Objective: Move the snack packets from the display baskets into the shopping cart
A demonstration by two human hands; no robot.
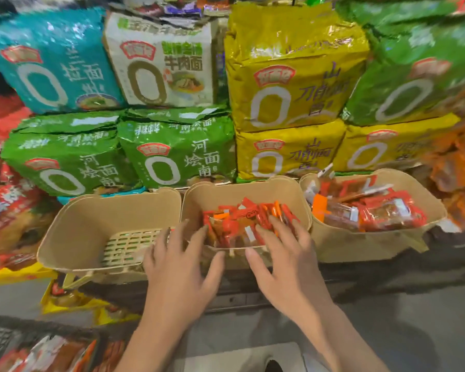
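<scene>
- My left hand (181,267): fingers spread and straight, reaching over the near rim of the middle basket (199,200); its fingertips are at the left edge of the snack packets (242,221) and grip nothing.
- My right hand (285,259): fingers likewise spread apart, lying flat on the right part of the same red and orange pile, with nothing pinched.
- Middle basket: tan, with a low layer of small packets on its floor.
- Left basket (73,232): same tan colour, touching the middle one; its slatted floor shows bare.
- Right basket (419,208): just beside the middle one, filled with larger red and orange packets (371,208).
- Far side: stacked multipacks of noodles, green (177,154) and yellow (287,157) in the lower row, teal (51,63), white (161,63), yellow and green above.
- Left and right margins: blurred red and orange bags.
- Near side: a dark shelf edge (387,275) under the baskets, then grey floor (414,331).
- Near left corner: more packets (46,355); whether they lie in the cart I cannot tell.
</scene>
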